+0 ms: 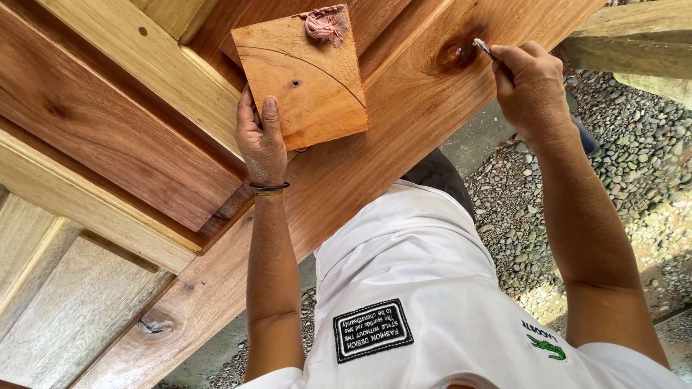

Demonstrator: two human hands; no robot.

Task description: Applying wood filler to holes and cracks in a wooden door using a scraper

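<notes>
Gravel shows beyond the edge of the big wooden door lying flat under your hands. Your right hand is clenched around a thin metal tool, whose tip pokes out past the fingers and sits right at a dark knot in the door's reddish plank. Whether the tip actually touches the knot is hard to tell.

Your left hand grips the lower left corner of a small board, thumb on top and fingers underneath, with a dark band around the wrist. That board rests on the door, tilted a little, well apart from the knot. It carries a curved pencil line and a small dark spot, and a lump of pinkish-brown filler sits at its far edge.

Left of the board, the door's paler rails frame darker panels. Your white shirt fills the bottom of the view, with a black patch and a small green emblem.
</notes>
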